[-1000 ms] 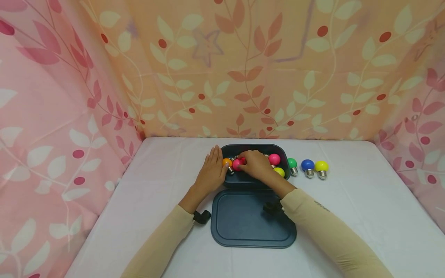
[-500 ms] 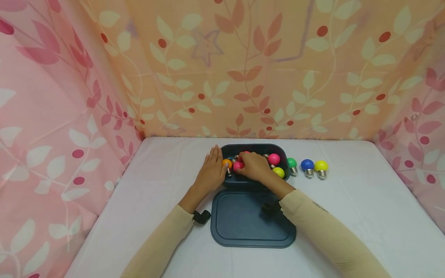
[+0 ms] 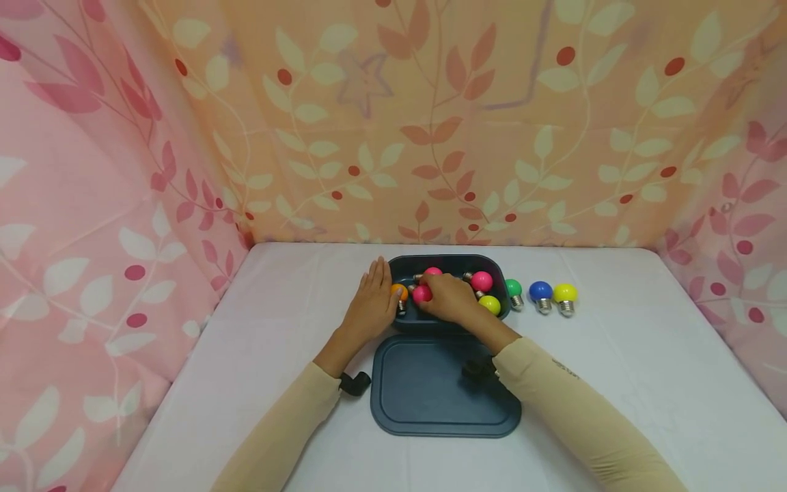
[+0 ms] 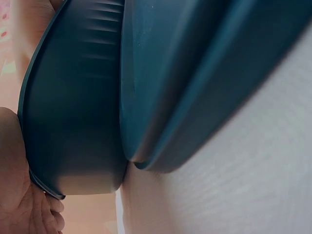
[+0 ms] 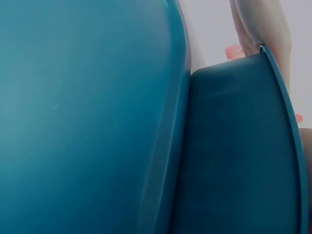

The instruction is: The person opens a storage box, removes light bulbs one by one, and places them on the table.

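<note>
A dark blue box [image 3: 443,328] holds several small coloured bulbs, among them an orange bulb [image 3: 399,293], a pink bulb [image 3: 481,281] and a yellow bulb [image 3: 490,305]. Along the box's left end lies the left hand [image 3: 371,302], fingers straight, its thumb by the orange bulb. The right hand [image 3: 451,298] reaches in over the middle, thumb and fingertips round another pink bulb [image 3: 421,294]. In the left wrist view the left hand [image 4: 19,195] rests against the box wall [image 4: 73,112]. The right wrist view has the box wall [image 5: 234,146] hiding the right fingers.
The box's flat lid [image 3: 445,389] lies on the white table in front of it. To the right of the box are a green bulb [image 3: 514,288], a blue bulb [image 3: 541,292] and another yellow bulb [image 3: 565,294]. Patterned curtains [image 3: 430,123] surround the table.
The right hand has shifted slightly within the box, uncovering more of a pink bulb at the back. The orange bulb's base has turned to point more toward the front. The left hand stays at the rim.
</note>
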`<move>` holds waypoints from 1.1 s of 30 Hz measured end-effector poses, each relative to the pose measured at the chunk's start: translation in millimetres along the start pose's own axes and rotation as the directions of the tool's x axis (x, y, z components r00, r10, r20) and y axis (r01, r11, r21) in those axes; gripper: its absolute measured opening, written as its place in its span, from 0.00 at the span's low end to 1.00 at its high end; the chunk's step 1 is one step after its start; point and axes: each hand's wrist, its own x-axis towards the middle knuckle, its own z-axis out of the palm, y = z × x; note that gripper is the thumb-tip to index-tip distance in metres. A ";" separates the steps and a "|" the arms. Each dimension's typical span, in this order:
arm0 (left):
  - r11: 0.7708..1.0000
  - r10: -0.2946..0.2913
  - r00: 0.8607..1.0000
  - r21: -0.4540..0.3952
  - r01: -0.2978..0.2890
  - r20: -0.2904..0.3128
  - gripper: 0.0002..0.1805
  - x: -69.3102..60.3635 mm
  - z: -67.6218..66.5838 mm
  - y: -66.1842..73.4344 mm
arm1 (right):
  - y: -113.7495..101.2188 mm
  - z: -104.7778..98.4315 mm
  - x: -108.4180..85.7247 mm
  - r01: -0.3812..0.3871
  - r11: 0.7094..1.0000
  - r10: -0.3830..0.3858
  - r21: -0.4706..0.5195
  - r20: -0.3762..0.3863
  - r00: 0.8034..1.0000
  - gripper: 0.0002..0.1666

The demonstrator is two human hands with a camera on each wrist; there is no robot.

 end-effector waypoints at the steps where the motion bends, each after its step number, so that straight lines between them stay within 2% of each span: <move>1: 1.000 -0.001 1.000 0.001 0.001 0.000 0.38 -0.1 0.1 -0.3 | 0.0 0.8 0.3 -0.003 1.000 0.003 -0.001 0.002 1.000 0.30; 11: 1.000 0.012 1.000 0.004 -0.012 -0.020 0.38 -0.6 1.1 -0.6 | 2.0 2.0 -1.2 -0.023 0.999 0.023 0.024 -0.028 0.999 0.29; 18: 1.000 0.011 1.000 -0.002 -0.011 -0.018 0.38 -0.2 0.4 -1.3 | 6.5 -8.1 -7.8 0.018 0.994 -0.006 0.108 -0.106 0.994 0.29; 27: 1.000 -0.009 1.000 -0.024 0.008 -0.011 0.38 -2.0 -3.7 0.7 | 21.5 -16.8 -17.8 0.060 0.968 -0.021 0.245 -0.158 0.987 0.28; 33: 1.000 0.004 1.000 -0.027 -0.005 -0.020 0.38 -2.6 -2.5 1.2 | 35.2 -20.8 -24.5 0.074 0.929 0.005 0.362 -0.212 0.977 0.26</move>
